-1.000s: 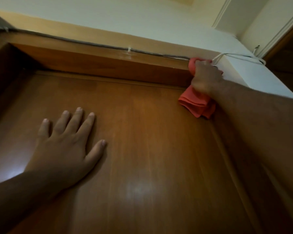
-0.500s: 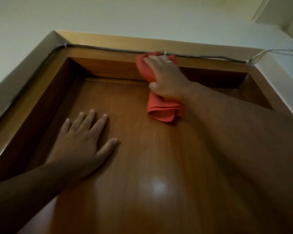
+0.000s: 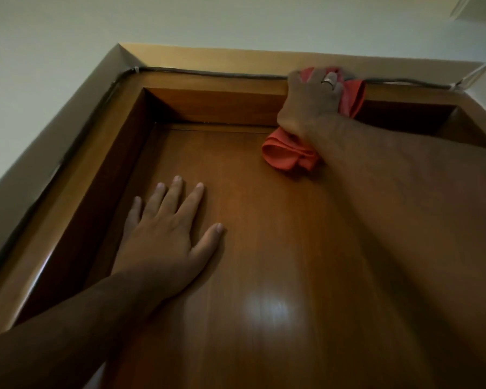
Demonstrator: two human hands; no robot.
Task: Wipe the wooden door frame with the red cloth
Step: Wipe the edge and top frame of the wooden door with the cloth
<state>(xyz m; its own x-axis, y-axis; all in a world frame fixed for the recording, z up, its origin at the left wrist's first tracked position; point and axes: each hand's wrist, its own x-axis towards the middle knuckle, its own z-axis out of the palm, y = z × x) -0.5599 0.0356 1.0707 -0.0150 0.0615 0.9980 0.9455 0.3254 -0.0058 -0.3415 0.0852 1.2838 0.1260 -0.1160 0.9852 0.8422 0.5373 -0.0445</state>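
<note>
I look up at the top of a wooden door frame [image 3: 208, 81]. My right hand [image 3: 310, 103], a ring on one finger, presses the red cloth [image 3: 288, 153] against the frame's top beam, right of its middle. Part of the cloth shows above and to the right of the fingers, and a bunched end hangs below the wrist over the door. My left hand [image 3: 166, 234] lies flat with fingers spread on the brown door panel [image 3: 264, 262], lower left of the cloth, holding nothing.
A thin dark cable [image 3: 202, 75] runs along the top beam and down the left side of the frame. White wires [image 3: 477, 73] leave at the top right corner. Pale wall [image 3: 68, 37] surrounds the frame.
My right hand slid the cloth from the frame's right corner leftward to the middle, then back rightward a little. The view has turned left. My left hand has stayed flat on the door.
</note>
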